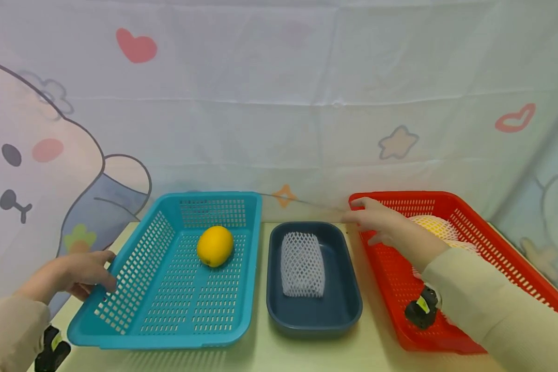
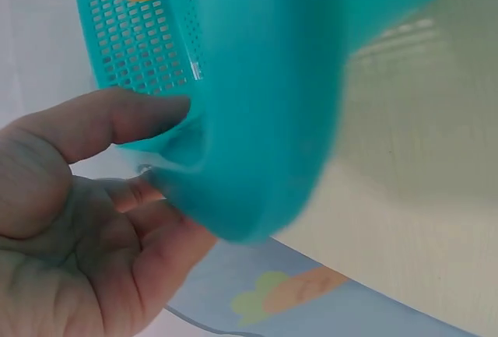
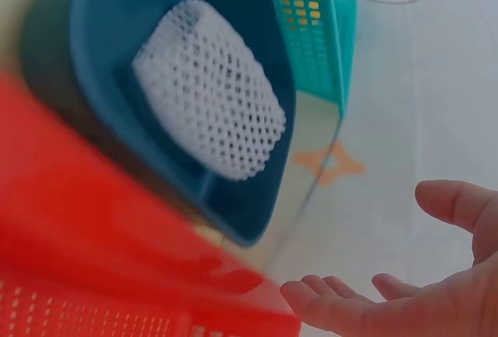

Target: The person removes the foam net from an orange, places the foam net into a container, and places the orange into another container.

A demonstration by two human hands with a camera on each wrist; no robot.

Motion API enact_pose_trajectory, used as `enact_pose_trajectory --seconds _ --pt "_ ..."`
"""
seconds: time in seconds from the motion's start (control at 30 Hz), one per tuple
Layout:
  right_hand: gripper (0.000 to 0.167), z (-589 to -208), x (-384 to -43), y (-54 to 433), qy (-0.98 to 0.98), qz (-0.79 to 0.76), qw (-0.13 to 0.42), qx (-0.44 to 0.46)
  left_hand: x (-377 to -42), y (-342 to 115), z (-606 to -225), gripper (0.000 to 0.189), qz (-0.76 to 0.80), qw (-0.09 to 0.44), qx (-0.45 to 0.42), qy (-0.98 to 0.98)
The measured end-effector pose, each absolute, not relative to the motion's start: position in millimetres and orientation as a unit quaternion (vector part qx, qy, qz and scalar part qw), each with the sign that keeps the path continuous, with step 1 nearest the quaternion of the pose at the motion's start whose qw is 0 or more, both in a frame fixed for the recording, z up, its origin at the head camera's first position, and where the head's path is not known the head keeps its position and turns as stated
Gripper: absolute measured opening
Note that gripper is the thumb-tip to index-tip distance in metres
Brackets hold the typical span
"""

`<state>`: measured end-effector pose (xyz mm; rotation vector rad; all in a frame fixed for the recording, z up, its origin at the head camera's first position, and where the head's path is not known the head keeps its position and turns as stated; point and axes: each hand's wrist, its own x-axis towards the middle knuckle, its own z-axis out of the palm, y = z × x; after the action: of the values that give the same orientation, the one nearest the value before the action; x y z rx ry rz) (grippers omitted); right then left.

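My left hand (image 1: 81,274) grips the left rim of a teal plastic basket (image 1: 181,338), thumb inside and fingers outside, as the left wrist view shows. A yellow lemon-like fruit (image 1: 215,246) lies in that basket. Above the far left corner of the red basket (image 1: 414,336) hovers my right hand (image 1: 376,219). Its fingers are extended and hold nothing. Between the baskets stands a dark blue tray (image 1: 313,315) with a white foam net sleeve (image 1: 303,264) lying flat in it. Net-covered yellow fruit (image 1: 434,226) sits in the red basket, partly hidden by my right arm.
All three containers stand side by side on a pale table (image 1: 279,356). Close behind them hangs a printed cloth (image 1: 279,103). The right forearm crosses over the red basket.
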<state>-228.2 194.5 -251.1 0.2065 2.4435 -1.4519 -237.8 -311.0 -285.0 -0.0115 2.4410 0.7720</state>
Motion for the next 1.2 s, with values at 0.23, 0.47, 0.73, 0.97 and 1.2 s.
enact_pose_trajectory --seconds 0.23,0.47,0.73,0.97,1.2 --pt "0.080 -251.6 -220.2 221.7 0.856 -0.487 0.148 0.090 -234.5 -309.8 -286.9 0.073 0.306 0.307 -0.013 0.901" --pt "0.081 -252.2 -214.2 248.1 0.850 -0.494 0.149 0.105 -233.8 -313.6 -288.9 0.067 0.320 0.314 -0.006 0.894" --pt "0.076 -253.4 -206.7 277.9 0.867 -0.465 0.161 0.083 -232.1 -316.4 -296.4 0.060 0.372 0.321 -0.007 0.871" --pt "0.067 -257.9 -202.0 308.4 0.897 -0.395 0.196 0.015 -229.4 -320.5 -299.2 0.062 0.392 0.332 -0.012 0.858" --pt "0.062 -267.2 -191.7 343.0 0.921 -0.311 0.226 -0.058 -228.1 -319.0 -299.9 0.060 0.393 0.327 -0.008 0.859"
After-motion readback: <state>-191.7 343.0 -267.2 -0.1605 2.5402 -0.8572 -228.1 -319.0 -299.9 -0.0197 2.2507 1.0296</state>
